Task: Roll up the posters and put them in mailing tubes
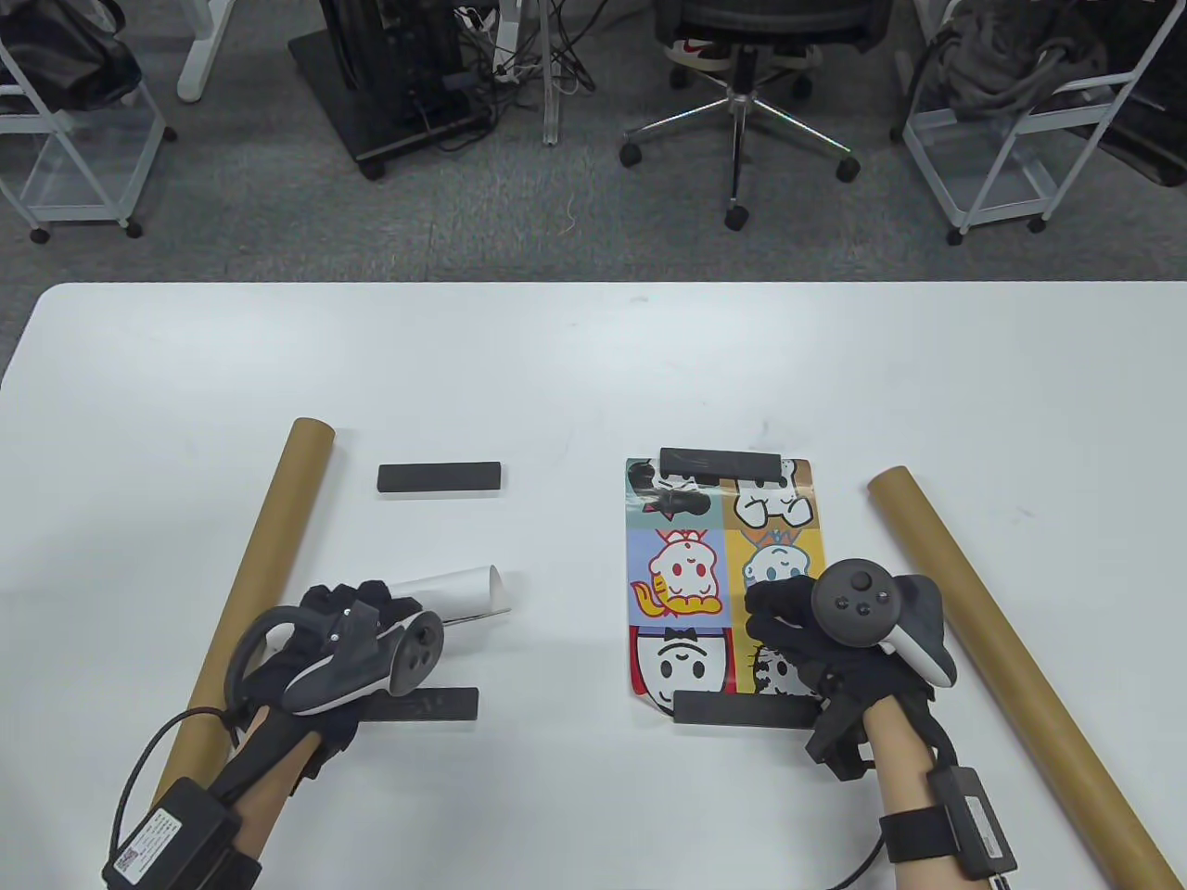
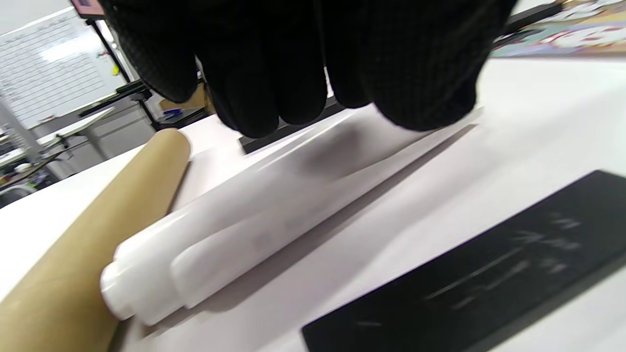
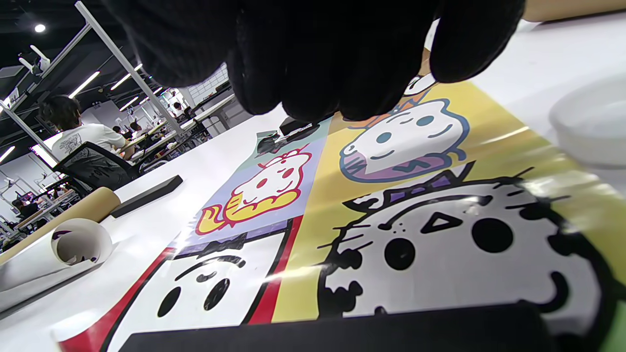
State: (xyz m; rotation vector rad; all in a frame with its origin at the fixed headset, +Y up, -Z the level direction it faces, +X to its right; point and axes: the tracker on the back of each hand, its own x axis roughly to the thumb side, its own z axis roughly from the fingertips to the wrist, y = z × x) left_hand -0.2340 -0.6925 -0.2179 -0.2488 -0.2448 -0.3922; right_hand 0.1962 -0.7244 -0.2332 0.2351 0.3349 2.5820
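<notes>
Left-hand fingers [image 2: 274,73] draped over a rolled white poster [image 1: 454,593], pressing it to the tabletop [image 1: 556,371]; full grip not discernible. Just beside, outward of that hand: left mailing tube [image 1: 250,593]. Below the fingers, a black weight bar [image 1: 427,705]; beyond them, another [image 1: 440,477]. Right-hand fingers [image 3: 313,58] curled, resting over a flat cartoon poster [image 1: 686,575], pinned at both ends by black bars [image 1: 721,461]. Right mailing tube [image 1: 1001,658] outward, apart.

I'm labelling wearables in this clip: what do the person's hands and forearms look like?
Both hands, left hand and right hand, wear black knit gloves with grey-and-white trackers strapped on. Forearms are bare; each carries a black strapped box with black cables. The left box bears a white label.
</notes>
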